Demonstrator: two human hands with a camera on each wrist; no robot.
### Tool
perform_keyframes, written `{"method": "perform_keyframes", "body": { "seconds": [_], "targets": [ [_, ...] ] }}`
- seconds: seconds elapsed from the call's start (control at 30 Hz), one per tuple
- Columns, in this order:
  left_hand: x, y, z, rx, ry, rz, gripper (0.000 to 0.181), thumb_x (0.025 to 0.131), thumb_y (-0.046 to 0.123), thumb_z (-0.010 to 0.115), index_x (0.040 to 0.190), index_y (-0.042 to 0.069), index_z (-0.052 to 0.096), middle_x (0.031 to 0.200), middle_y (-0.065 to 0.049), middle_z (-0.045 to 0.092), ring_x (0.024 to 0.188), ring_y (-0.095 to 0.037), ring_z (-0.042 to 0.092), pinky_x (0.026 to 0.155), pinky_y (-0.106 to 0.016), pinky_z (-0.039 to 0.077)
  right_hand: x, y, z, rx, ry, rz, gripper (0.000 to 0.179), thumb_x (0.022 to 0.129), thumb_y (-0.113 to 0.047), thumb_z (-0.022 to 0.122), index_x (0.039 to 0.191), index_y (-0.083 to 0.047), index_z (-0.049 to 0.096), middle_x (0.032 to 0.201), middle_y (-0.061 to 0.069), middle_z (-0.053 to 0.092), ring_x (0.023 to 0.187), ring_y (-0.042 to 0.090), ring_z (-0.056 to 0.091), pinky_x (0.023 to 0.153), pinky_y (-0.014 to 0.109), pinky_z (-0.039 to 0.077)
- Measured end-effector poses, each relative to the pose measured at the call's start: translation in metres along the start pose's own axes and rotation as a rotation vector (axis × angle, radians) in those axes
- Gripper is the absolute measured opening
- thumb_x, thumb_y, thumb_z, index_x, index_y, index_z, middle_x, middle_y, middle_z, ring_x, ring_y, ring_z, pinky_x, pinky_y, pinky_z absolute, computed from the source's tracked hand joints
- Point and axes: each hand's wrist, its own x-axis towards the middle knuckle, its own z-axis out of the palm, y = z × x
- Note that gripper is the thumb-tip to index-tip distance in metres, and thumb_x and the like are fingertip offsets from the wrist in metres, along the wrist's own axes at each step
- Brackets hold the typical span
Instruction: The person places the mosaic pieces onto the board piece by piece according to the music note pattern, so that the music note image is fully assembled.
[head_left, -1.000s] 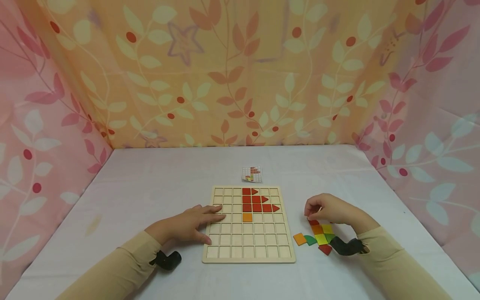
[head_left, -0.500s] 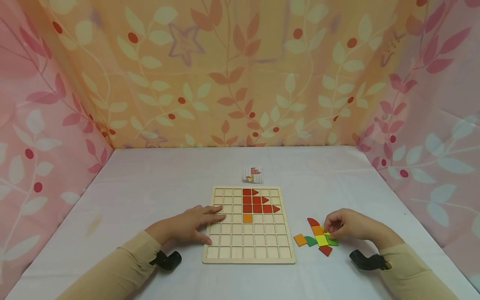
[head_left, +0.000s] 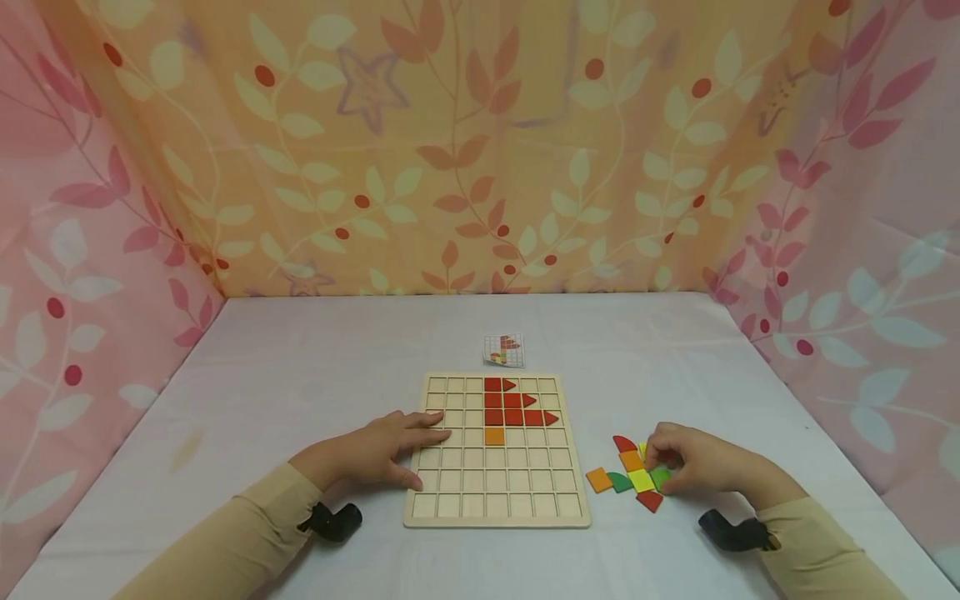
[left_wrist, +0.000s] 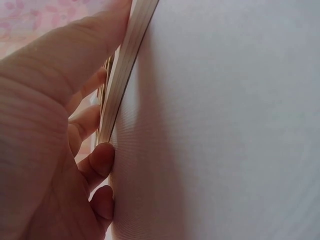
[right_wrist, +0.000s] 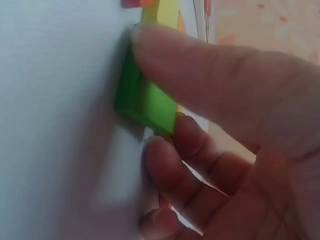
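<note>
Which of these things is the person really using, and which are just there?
Seemingly part of the job:
- grid board, under the left hand
- red pieces and orange square on it
- loose pieces, including the green piece the right hand touches
- picture card, probably the pattern

Just there:
- flowery curtain
- white cloth

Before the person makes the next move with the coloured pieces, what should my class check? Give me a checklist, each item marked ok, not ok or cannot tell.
1. Grid board steadied: ok; the left hand rests on its left side.
2. Pattern card uncovered: ok; it lies beyond the board.
3. Cell below the placed orange square free: ok.
4. Loose pieces spread apart: not ok; the yellow square and its neighbours are bunched together.
5. Green piece firmly gripped: cannot tell; the right hand has its thumb on it, but the fingers' hold is unclear.
</note>
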Motion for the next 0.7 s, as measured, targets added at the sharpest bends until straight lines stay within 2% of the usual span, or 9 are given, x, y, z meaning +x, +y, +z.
{"method": "perform_keyframes", "body": {
  "seconds": [0.1, 0.23, 0.4, 0.6, 0.7],
  "targets": [
    [0.000, 0.000, 0.000, 0.000, -0.001, 0.006, 0.079, 0.075, 0.055, 0.062, 0.143, 0.030, 0.032, 0.152, 0.003, 0.017, 0.133, -0.031, 0.020, 0.102, -0.053, 0.020, 0.002, 0.000, -0.001, -0.024, 0.015, -0.003, 0.025, 0.070, -0.017, 0.078, 0.081, -0.021, 0.055, 0.080, -0.003, 0.047, 0.074, 0.012, 0.046, 0.063, 0.022, 0.042],
    [0.000, -0.001, 0.001, 0.002, -0.001, 0.006, 0.079, 0.074, 0.056, 0.062, 0.142, 0.031, 0.032, 0.152, 0.004, 0.017, 0.132, -0.028, 0.022, 0.101, -0.051, 0.023, 0.005, -0.001, -0.002, -0.028, 0.028, 0.055, 0.025, 0.071, -0.014, 0.077, 0.076, -0.019, 0.053, 0.074, -0.003, 0.049, 0.073, 0.014, 0.046, 0.062, 0.024, 0.041],
    [0.000, -0.002, 0.003, 0.007, 0.001, 0.007, 0.079, 0.074, 0.057, 0.061, 0.142, 0.032, 0.032, 0.152, 0.005, 0.017, 0.131, -0.027, 0.023, 0.101, -0.050, 0.024, 0.008, -0.004, -0.009, 0.017, 0.022, 0.089, 0.016, 0.075, -0.016, 0.074, 0.075, -0.017, 0.058, 0.071, -0.003, 0.052, 0.072, 0.016, 0.047, 0.060, 0.026, 0.041],
    [0.001, -0.004, 0.004, 0.013, 0.004, 0.004, 0.079, 0.074, 0.059, 0.060, 0.142, 0.033, 0.032, 0.152, 0.006, 0.017, 0.132, -0.029, 0.021, 0.101, -0.051, 0.022, 0.016, -0.013, -0.020, 0.076, 0.025, 0.072, 0.002, 0.081, -0.018, 0.069, 0.083, -0.017, 0.067, 0.077, -0.003, 0.060, 0.075, 0.018, 0.050, 0.065, 0.027, 0.045],
    [0.001, -0.005, 0.004, 0.018, 0.007, 0.000, 0.079, 0.073, 0.060, 0.060, 0.142, 0.034, 0.032, 0.152, 0.006, 0.017, 0.134, -0.031, 0.020, 0.102, -0.053, 0.020, 0.022, -0.019, -0.023, 0.089, 0.027, 0.057, 0.004, 0.083, -0.018, 0.067, 0.086, -0.017, 0.069, 0.083, -0.004, 0.063, 0.079, 0.019, 0.051, 0.069, 0.028, 0.046]
  ]
}}
